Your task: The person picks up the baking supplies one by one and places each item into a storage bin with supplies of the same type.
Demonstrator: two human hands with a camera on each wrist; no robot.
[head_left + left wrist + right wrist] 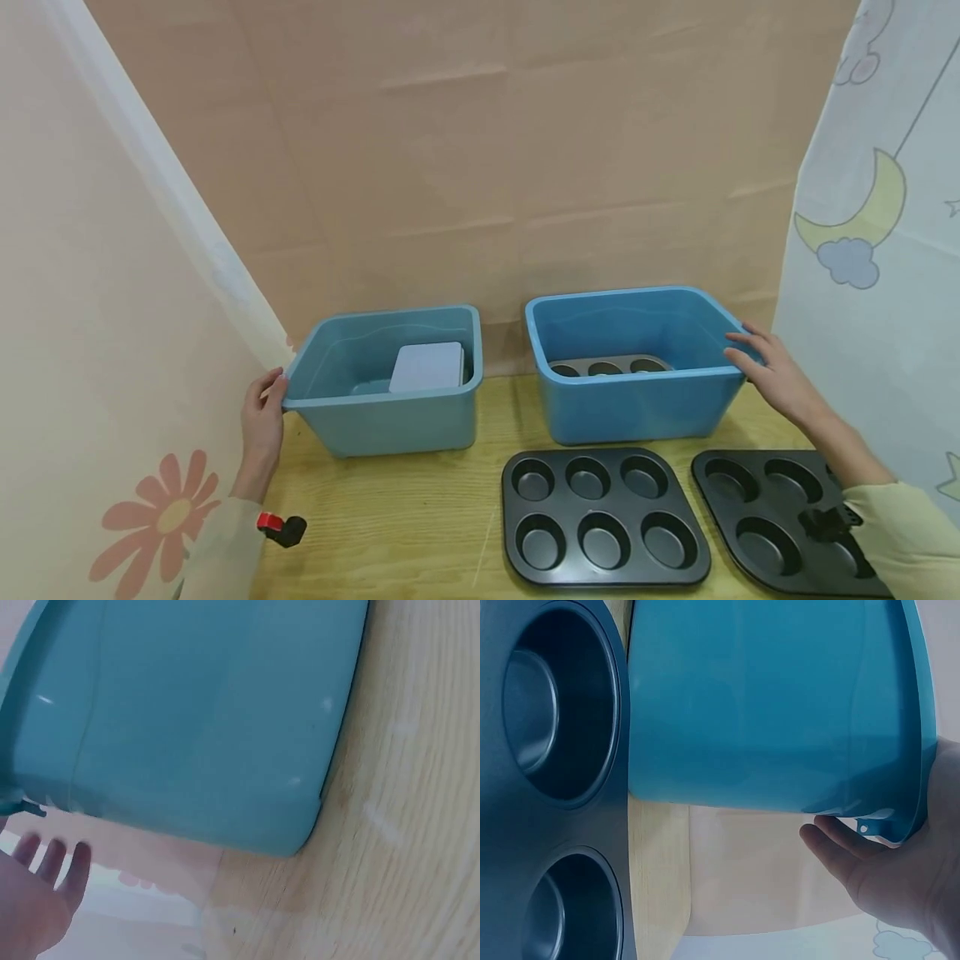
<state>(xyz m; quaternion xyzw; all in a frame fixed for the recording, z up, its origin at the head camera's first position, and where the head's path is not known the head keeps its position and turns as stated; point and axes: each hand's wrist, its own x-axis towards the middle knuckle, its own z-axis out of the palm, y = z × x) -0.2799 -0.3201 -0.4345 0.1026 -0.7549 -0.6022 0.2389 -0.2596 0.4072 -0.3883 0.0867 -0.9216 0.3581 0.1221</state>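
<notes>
Two plastic bins stand side by side, a grey-green bin (390, 425) on the left and a brighter blue bin (637, 408) on the right. My left hand (262, 421) touches the outer rim of the grey-green bin; in the left wrist view several relaxed fingers (71, 874) sit below that rim, apart from the wall. At the blue bin's outer end is my right hand (776, 375), its spread fingers reaching over the rim. More fingers (829, 851) of it lie under the rim in the right wrist view. The left thumb is hidden in the left wrist view.
A pale square box (427, 367) lies inside the grey-green bin. Inside the blue one is a muffin tin (615, 365). Two dark muffin tins, one in the middle (600, 518) and one at right (765, 510), lie in front on the wooden table (375, 525). Fabric encloses the sides.
</notes>
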